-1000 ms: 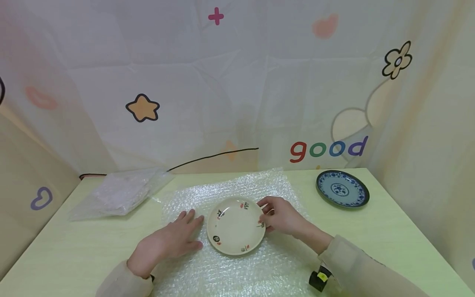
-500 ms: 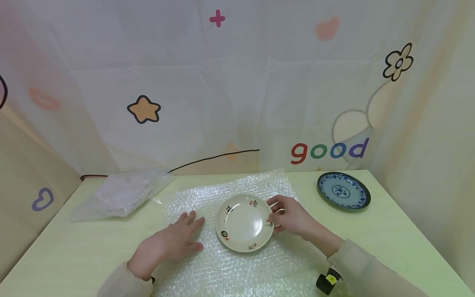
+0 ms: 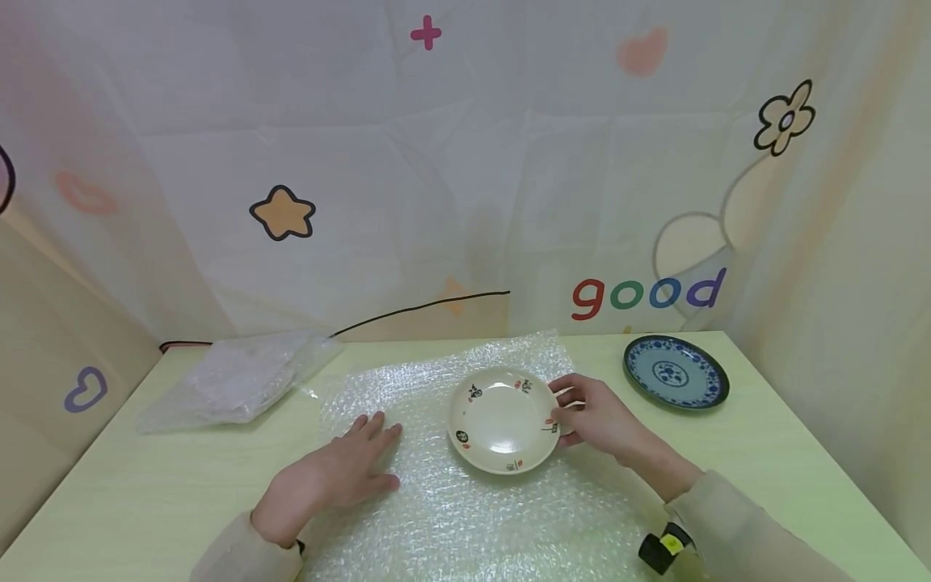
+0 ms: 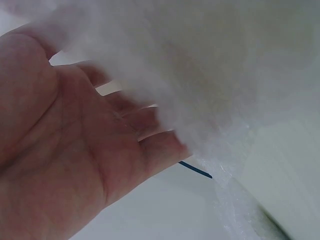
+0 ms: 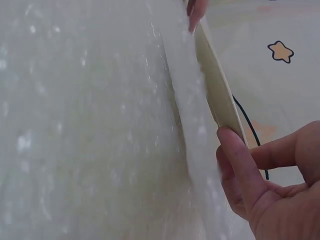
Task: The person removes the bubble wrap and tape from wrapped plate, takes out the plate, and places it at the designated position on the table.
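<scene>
A cream plate (image 3: 502,424) with small black and red markings is over the bubble wrap (image 3: 465,517) in the head view. My right hand (image 3: 600,416) pinches its right rim, thumb on top and fingers below. From the side, the right wrist view shows the plate (image 5: 217,85) edge-on, gripped by the right hand (image 5: 280,185) just above the wrap. Fingers spread, my left hand (image 3: 338,477) rests on the left part of the wrap. In the left wrist view the palm of the left hand (image 4: 65,130) shows, its fingertips hidden by blurred wrap.
A blue-and-white patterned plate (image 3: 676,372) with a dark rim lies at the table's back right. Folded bubble wrap (image 3: 240,380) lies at the back left. A printed curtain (image 3: 436,162) stands behind the table (image 3: 109,485).
My right hand has carried the cream plate to the right and slightly away from me across the wrap. The left hand has stayed in place.
</scene>
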Action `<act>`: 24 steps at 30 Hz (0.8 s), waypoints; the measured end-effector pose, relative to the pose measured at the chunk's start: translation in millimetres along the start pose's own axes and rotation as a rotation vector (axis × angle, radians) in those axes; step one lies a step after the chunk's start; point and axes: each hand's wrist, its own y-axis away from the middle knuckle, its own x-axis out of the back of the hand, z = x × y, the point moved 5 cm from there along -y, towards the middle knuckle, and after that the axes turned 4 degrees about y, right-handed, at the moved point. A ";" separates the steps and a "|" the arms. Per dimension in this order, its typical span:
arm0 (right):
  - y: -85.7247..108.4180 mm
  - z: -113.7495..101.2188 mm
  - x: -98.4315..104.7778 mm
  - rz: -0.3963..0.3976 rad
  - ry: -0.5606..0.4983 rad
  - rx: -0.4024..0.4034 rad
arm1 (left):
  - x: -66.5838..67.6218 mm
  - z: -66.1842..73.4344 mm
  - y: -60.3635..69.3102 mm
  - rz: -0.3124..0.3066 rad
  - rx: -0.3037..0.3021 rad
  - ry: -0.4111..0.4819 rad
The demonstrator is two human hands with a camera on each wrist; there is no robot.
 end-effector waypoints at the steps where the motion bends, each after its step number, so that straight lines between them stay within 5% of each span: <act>1: 0.5 0.8 2.0 0.004 -0.002 -0.002 | -0.1 -0.2 -0.1 0.000 -0.002 0.003; 24: 11.0 24.6 57.2 0.110 -0.018 -0.068 | 0.9 -7.0 0.8 0.021 -0.025 -0.015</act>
